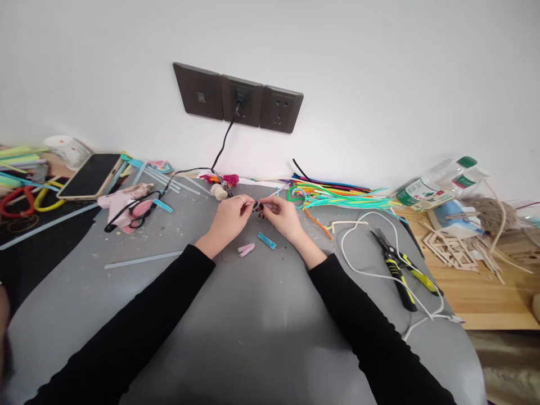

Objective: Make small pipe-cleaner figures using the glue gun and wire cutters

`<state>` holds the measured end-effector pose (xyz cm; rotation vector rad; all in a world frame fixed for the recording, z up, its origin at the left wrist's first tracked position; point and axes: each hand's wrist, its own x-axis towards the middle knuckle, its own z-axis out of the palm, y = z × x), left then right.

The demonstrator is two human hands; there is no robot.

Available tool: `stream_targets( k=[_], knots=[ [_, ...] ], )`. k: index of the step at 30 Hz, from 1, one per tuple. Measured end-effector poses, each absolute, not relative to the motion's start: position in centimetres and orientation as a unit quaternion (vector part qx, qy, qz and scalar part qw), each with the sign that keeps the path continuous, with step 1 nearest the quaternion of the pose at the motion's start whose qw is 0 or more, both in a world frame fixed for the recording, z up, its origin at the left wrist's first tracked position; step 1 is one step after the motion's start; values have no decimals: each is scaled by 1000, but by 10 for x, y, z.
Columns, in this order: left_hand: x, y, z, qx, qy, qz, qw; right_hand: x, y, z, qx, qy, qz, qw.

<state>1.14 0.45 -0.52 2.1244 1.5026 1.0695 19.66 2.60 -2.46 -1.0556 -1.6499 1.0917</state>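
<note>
My left hand (230, 216) and my right hand (282, 216) meet over the grey mat (236, 315), fingertips pinched together on a small pinkish piece (258, 206) held between them; it is too small to name. Both arms wear black sleeves. Just below the hands lie a pink piece (246, 249) and a short blue piece (266, 241) on the mat. A heap of coloured pipe cleaners (337, 197) lies to the right of my right hand.
A pink glue gun (126, 205) with a black cord to the wall socket (238, 100) lies at left, near a phone (89, 175). Yellow-black pliers (399, 267) and a white cord (379, 275) lie at right. Bottles (439, 183) and wooden sticks (455, 250) sit far right.
</note>
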Motion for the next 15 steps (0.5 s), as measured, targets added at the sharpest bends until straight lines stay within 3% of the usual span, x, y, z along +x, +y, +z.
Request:
stream_targets(
  k=[8, 15],
  knots=[
    [20, -3, -8, 770, 521, 349, 123, 194, 21, -23, -469, -679, 366, 430],
    [27, -7, -7, 795, 484, 328, 159, 194, 20, -22, -501, -692, 276, 441]
  ],
)
